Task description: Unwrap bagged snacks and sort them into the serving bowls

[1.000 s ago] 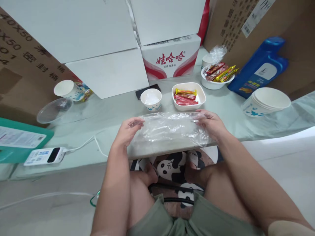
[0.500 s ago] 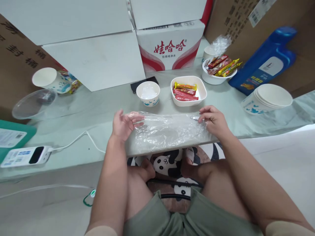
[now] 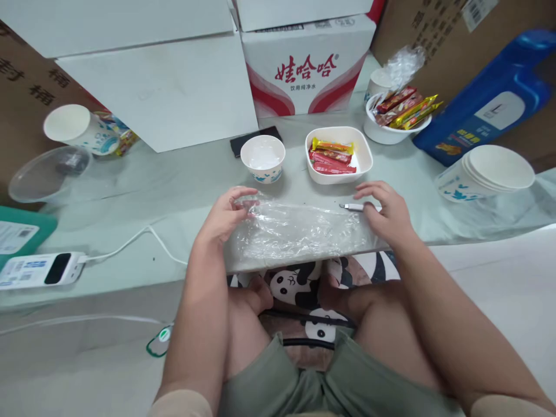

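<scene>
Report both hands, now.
Left hand: loosely curled at left end of plastic film; grip unclear.
Right hand: loosely curled over slim tool; grip unclear.

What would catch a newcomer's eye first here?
Clear, crinkled plastic film lies between the bare left hand and bare right hand on the pale green tabletop. Beyond it sits a white rectangular dish of red and yellow wrapped bars. A big blue plastic bottle looms at far right.

Colourless film (image 3: 299, 231), slim tool (image 3: 354, 207) seemingly white, white cup (image 3: 264, 162) (blue motifs), red and yellow wrappers (image 3: 332, 157).
</scene>
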`<state>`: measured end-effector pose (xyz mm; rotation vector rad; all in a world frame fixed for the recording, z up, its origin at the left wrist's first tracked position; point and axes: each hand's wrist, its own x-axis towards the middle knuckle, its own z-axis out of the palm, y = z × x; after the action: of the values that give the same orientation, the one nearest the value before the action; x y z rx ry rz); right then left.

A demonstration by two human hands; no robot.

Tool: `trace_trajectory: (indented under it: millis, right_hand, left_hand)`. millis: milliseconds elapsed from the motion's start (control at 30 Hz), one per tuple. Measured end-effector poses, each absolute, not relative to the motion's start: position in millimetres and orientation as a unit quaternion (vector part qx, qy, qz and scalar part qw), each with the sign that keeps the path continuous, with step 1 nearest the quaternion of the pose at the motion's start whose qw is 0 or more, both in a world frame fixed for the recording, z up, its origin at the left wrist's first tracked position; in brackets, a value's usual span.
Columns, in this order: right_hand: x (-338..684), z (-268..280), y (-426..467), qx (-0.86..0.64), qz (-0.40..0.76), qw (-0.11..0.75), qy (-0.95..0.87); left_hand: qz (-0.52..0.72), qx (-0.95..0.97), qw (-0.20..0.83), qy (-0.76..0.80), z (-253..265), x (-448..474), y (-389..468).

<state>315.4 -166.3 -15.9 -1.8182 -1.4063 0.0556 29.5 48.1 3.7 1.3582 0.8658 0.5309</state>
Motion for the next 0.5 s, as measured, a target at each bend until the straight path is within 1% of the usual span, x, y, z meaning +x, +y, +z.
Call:
trace_trajectory:
  millis: [33, 100, 233, 333, 433, 500]
  right_hand:
    - [308, -13, -162, -0.722, 0.023, 0.421, -0.548]
    - [291, -8, -149, -0.713, 0.063, 0.414, -0.563]
    - [251, -9, -119, -0.662, 0.195, 0.332, -0.643]
    - [228, -13, -99, -0.634, 0.272, 0.266, -0.674]
    - [216, -13, -90, -0.638, 0.322, 0.223, -0.663]
    - [217, -9, -92, -0.652, 0.337, 0.235, -0.637]
  left_hand:
    - [0.227, 0.611, 0.666, 0.363, 4, 30, 47]
    - [0.201, 0.624, 0.679, 0.331, 4, 29, 45]
    - [0.139, 0.649, 0.695, 0.276, 0, 23, 42]
    - [0.123, 0.659, 0.706, 0.227, -1, 15, 40]
    - [0.176, 0.638, 0.720, 0.209, 2, 8, 36]
    - [0.264, 0.600, 0.719, 0.232, 7, 5, 34]
